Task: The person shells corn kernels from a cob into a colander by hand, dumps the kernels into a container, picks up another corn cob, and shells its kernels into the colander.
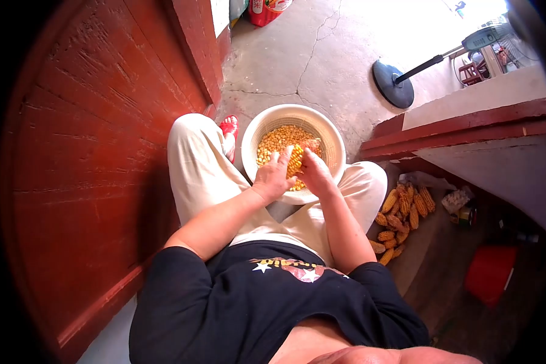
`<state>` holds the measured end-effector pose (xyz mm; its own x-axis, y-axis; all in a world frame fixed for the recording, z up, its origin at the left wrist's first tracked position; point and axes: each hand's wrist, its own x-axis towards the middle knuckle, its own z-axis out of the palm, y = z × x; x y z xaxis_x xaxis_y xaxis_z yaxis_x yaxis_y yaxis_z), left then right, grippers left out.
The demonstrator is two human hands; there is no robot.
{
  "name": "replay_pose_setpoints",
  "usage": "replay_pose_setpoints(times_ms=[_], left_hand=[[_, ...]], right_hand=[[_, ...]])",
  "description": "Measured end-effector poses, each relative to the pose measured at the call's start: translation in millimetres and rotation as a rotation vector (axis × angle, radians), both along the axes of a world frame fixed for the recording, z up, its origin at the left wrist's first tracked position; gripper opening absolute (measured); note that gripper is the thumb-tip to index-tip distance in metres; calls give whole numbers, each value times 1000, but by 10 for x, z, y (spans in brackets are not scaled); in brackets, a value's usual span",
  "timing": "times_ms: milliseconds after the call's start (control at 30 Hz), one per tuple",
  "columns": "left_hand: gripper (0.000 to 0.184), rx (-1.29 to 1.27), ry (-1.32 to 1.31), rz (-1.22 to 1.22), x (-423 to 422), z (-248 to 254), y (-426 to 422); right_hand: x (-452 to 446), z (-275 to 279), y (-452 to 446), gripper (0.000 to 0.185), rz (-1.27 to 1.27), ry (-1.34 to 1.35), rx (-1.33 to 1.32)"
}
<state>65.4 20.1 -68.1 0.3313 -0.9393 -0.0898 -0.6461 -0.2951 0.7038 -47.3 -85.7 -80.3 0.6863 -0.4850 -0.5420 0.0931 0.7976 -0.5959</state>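
Between my knees stands a round white basin (252, 136) with a perforated inner wall. Loose yellow corn kernels (279, 138) cover its bottom. Above them I hold an ear of corn (295, 159), with yellow kernels on the side that shows. My left hand (274, 176) is closed around the ear's left side, fingers pointing up along it. On the other side my right hand (315, 171) grips the ear, its fingertips partly hidden. Just behind the ear, a paler reddish cob-like piece (311, 145) lies in the basin.
Several ears of corn (404, 206) are heaped on the floor to my right, near a red container (490, 274). A red wooden door (103, 145) rises close on my left. Ahead on the concrete floor stands a fan's round black base (394, 84). A red-edged wall (461, 130) juts in from the right.
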Motion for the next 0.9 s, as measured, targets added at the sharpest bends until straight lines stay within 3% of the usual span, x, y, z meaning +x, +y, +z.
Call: replay_pose_setpoints(times_ms=[100,133,167,233,300,367,400,433,500,533,600,633,700,733,833,900], left_hand=[[86,-30,77,11,-166,-165,-16],[86,-249,16,67,-173,-115,-56],[86,-246,16,67,-140,-70,-62],[93,165,774,54,-43,91,-67],[96,75,751,58,-69,-108,-67],[95,168,1179,142,-30,119,-61],[90,185,1272,144,12,153,-76],[86,137,1374,121,52,97,-108],[80,112,1522,82,146,68,-148],[80,109,1430,85,146,66,-138],[81,195,1213,109,150,67,-103],[81,196,1218,113,142,57,-98],[84,102,211,20,101,26,-85],[87,-7,66,12,69,-26,-52],[89,172,-53,-44,-30,-82,-57],[90,159,-25,-26,-2,-115,-53]], right_hand=[[81,-99,130,30,-167,133,-257],[90,-56,132,28,-122,175,-315],[83,-33,123,28,-122,175,-312],[54,24,87,28,33,236,-507],[47,-21,59,27,4,239,-580],[25,-127,-9,28,125,416,-756],[49,-47,34,29,18,345,-865],[10,-300,-45,29,-11,247,-664],[-17,-385,-104,28,71,303,-805],[16,-350,-97,28,79,297,-805],[39,-281,-78,28,63,203,-503],[70,-201,-75,28,68,207,-500],[130,-63,-63,29,54,95,-50],[161,-82,-51,35,65,108,-86],[243,-142,51,32,-24,262,-384],[255,-168,45,29,-58,250,-349]])
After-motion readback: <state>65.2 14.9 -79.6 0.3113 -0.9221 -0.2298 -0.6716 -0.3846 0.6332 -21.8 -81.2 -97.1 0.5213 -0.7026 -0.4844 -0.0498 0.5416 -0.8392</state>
